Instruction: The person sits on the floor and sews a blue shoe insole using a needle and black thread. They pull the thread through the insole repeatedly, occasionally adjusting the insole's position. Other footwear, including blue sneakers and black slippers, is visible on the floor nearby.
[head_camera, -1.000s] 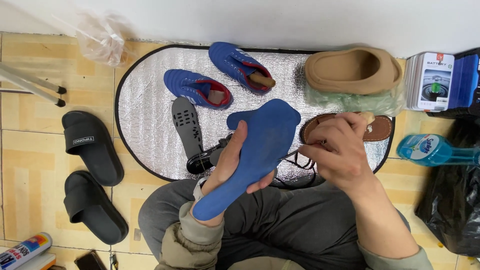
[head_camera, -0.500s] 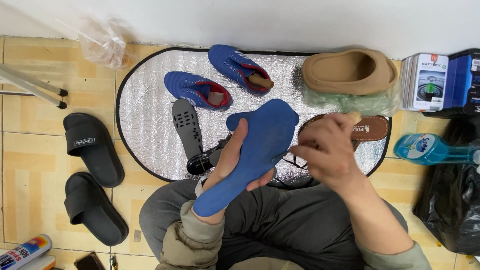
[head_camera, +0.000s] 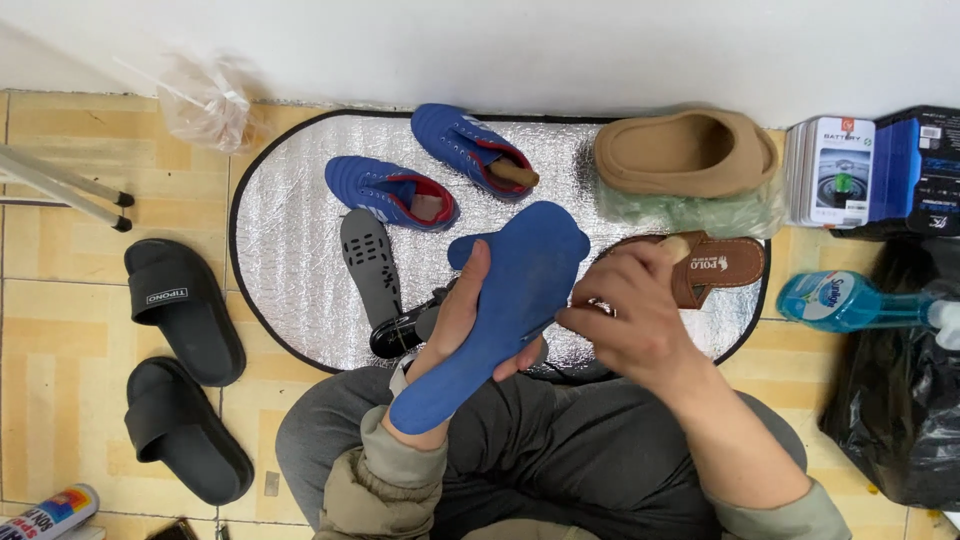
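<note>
My left hand (head_camera: 462, 325) grips a blue shoe insole (head_camera: 505, 300), held tilted above my lap with its toe end pointing up and away. My right hand (head_camera: 625, 315) is closed beside the insole's right edge, its fingers pinched on something small that I cannot make out. A black shoe (head_camera: 405, 330) lies partly hidden under the insole. A grey insole (head_camera: 370, 262) rests on the silver mat (head_camera: 285, 240) just left of my left hand.
Two blue shoes (head_camera: 392, 190) (head_camera: 470, 145), a tan clog (head_camera: 685, 150) and a brown sandal (head_camera: 715, 268) sit on the mat. Two black slides (head_camera: 180, 305) (head_camera: 185, 430) lie on the tiled floor at left. A blue liquid bottle (head_camera: 850, 300), boxes (head_camera: 840, 170) and a black bag (head_camera: 905, 400) stand at right.
My right hand has moved left, closer to the insole's edge. The insole has barely shifted in my left hand.
</note>
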